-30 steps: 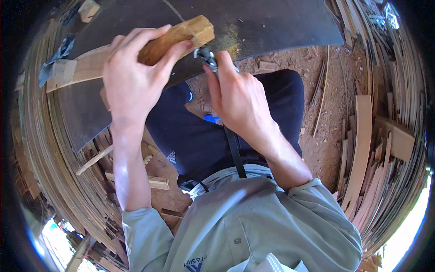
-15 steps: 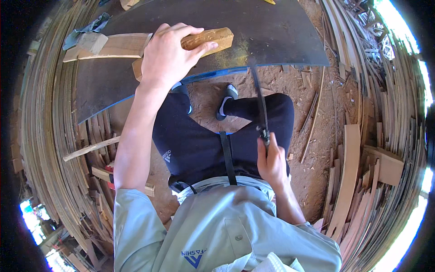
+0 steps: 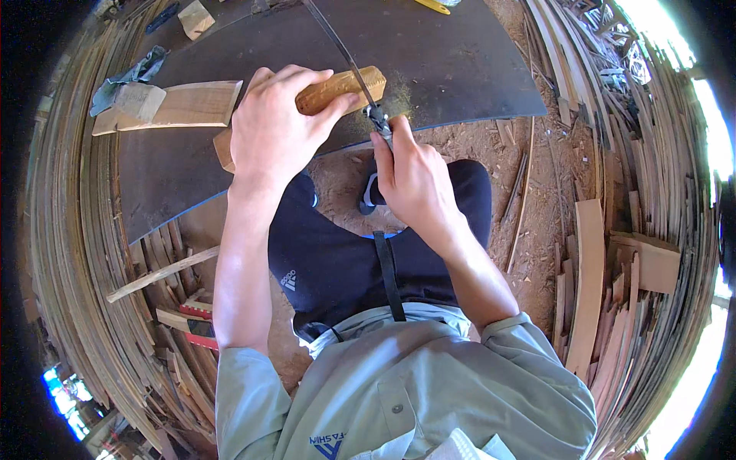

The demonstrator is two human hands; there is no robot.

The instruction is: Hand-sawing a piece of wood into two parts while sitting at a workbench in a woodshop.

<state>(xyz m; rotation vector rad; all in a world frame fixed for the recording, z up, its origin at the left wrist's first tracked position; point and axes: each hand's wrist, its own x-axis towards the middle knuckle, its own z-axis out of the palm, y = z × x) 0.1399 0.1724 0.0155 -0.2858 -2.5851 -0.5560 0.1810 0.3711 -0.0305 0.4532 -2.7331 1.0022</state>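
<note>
My left hand (image 3: 280, 126) is closed over a squared wood block (image 3: 333, 90), pressing it on the dark tabletop (image 3: 460, 73). Its thumb lies along the near side of the block. In my right hand (image 3: 418, 172) is the grip of a narrow-bladed saw (image 3: 349, 57), seemingly a hacksaw. The blade crosses over the block near its right end and points away to the far left. Whether its teeth have entered the wood cannot be made out. Yellowish sawdust (image 3: 399, 96) lies right of the block. Under my left wrist, another piece of wood (image 3: 224, 149) partly shows.
Left on the table lie a flat board (image 3: 199, 103), a small offcut (image 3: 139, 101) and a crumpled grey-blue cloth (image 3: 134, 73). Farther back are a wood block (image 3: 195, 19) and a yellow object (image 3: 433, 6). Stacked wood strips (image 3: 69, 199) line both sides.
My right hand has come up and forward from beside my lap, bringing the saw blade across the block. My left hand keeps its hold on the block.
</note>
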